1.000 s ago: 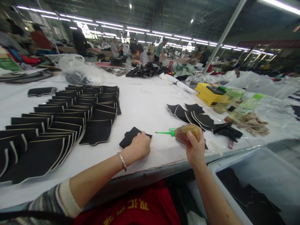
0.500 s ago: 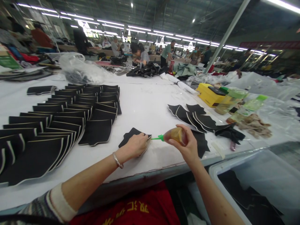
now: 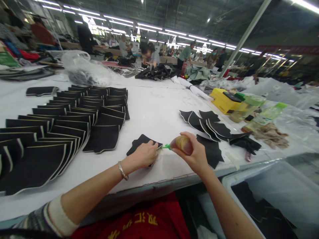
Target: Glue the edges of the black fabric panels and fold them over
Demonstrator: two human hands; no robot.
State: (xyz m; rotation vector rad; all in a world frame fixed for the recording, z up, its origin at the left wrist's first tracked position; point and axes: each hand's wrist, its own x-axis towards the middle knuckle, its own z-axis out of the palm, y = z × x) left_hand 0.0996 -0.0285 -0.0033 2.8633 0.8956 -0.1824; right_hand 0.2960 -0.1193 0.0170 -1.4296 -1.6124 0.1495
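The black piece (image 3: 136, 144) lay on the tabletop (image 3: 154, 113), its right edge held by the left hand (image 3: 145, 154). The amber bottle (image 3: 182, 144), grasped by the right hand (image 3: 195, 153), had come closer, bringing its green nozzle (image 3: 166, 146) to that edge, apparently in working position.

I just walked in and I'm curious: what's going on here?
Someone at a white-covered table has their left hand on a black, pale-edged piece. Their right hand holds an amber squeeze bottle, its green nozzle at the piece's right edge; whether they touch is hard to tell. Overlapping rows of similar black pieces lie to the left, a smaller group to the right.
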